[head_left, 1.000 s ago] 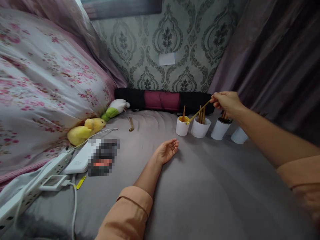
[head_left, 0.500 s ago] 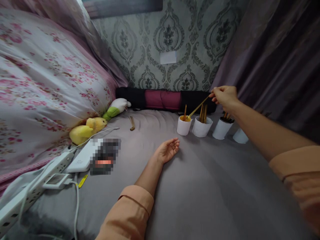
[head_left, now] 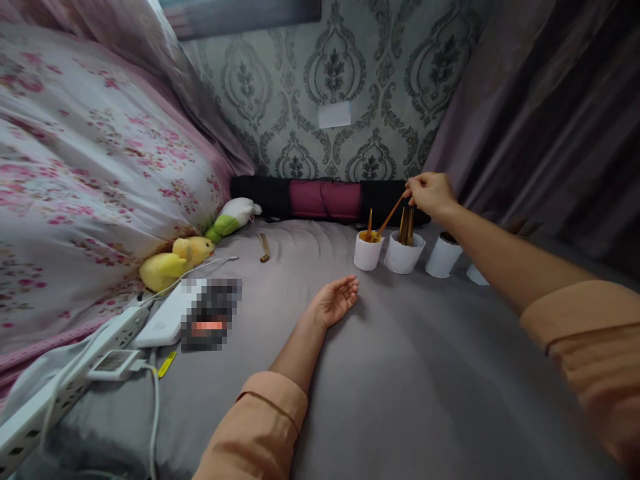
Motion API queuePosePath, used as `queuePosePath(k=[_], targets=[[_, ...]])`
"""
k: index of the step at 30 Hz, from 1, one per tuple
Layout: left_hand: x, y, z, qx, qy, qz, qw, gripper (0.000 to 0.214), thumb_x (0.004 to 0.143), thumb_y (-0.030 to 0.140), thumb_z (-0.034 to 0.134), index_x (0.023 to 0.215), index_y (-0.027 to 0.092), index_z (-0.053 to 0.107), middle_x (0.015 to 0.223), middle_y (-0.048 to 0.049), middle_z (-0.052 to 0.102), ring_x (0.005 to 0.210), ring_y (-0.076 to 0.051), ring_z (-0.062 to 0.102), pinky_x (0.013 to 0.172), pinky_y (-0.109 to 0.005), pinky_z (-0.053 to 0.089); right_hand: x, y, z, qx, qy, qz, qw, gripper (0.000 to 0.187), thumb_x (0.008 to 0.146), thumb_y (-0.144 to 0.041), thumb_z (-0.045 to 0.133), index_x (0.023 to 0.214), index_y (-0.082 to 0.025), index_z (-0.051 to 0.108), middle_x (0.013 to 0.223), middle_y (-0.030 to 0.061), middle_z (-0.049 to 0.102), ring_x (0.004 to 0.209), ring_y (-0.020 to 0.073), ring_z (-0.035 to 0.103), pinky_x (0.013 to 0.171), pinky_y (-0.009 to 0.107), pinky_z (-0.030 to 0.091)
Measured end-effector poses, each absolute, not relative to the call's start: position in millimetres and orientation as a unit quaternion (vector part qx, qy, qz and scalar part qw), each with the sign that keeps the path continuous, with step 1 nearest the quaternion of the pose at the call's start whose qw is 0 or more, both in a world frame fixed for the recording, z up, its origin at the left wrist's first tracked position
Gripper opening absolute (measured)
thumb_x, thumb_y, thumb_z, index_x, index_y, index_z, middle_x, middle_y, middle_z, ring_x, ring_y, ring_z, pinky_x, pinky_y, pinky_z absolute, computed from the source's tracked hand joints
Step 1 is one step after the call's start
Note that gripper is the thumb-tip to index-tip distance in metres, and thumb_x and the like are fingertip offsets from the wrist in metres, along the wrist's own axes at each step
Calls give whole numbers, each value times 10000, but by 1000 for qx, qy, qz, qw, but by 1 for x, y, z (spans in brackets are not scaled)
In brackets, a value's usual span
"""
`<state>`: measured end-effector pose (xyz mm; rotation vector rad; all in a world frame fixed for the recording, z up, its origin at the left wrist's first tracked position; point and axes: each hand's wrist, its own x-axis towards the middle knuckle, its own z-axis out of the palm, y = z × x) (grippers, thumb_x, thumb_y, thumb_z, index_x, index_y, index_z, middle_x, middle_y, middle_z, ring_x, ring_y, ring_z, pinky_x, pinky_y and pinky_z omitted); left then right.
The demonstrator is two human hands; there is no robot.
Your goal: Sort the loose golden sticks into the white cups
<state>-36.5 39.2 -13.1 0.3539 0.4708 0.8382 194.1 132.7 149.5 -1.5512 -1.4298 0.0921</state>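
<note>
My right hand [head_left: 432, 193] pinches the upper end of a slim gold-coloured utensil [head_left: 393, 215], which slants down to the left. The utensil's lower end is in the first white cup [head_left: 367, 255], where another gold piece [head_left: 370, 223] stands upright. Whether that lower end is a fork or a spoon I cannot tell. To the right, a second white cup [head_left: 403, 259] holds several gold utensils [head_left: 407, 227]. My left hand [head_left: 337, 300] rests palm up on the grey sheet in front of the first cup, fingers loosely curled and holding nothing.
Two more white cups, one upright [head_left: 443, 260] and one partly behind my right arm [head_left: 479, 275], stand farther right. Gold pieces [head_left: 264, 248] lie on the sheet. At left are plush toys [head_left: 165, 268], a power strip [head_left: 70, 383] and a white power bank [head_left: 167, 317].
My right hand has moved slightly left with the gold utensil, which now slants more steeply at the first cup. My left hand has stayed in place.
</note>
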Motion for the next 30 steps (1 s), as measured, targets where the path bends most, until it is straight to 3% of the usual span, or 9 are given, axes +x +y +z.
queuePosePath(k=[16,30], targets=[[-37,40,-14,169,214,397,876,126,766,104,504,863,70,577,757,-71,603,641,-83,558,571,-173,439,182,141,130,-622,-665,54,410,175,816,-248,464,785,-143,601,668,20,643,437,63,532,486,185,445],[-36,40,-15,168,214,399,875,128,766,103,500,862,70,577,758,-73,611,644,-86,561,579,-178,442,177,144,121,-621,-680,100,377,165,812,-254,473,772,-149,593,674,23,641,429,55,512,432,163,397]])
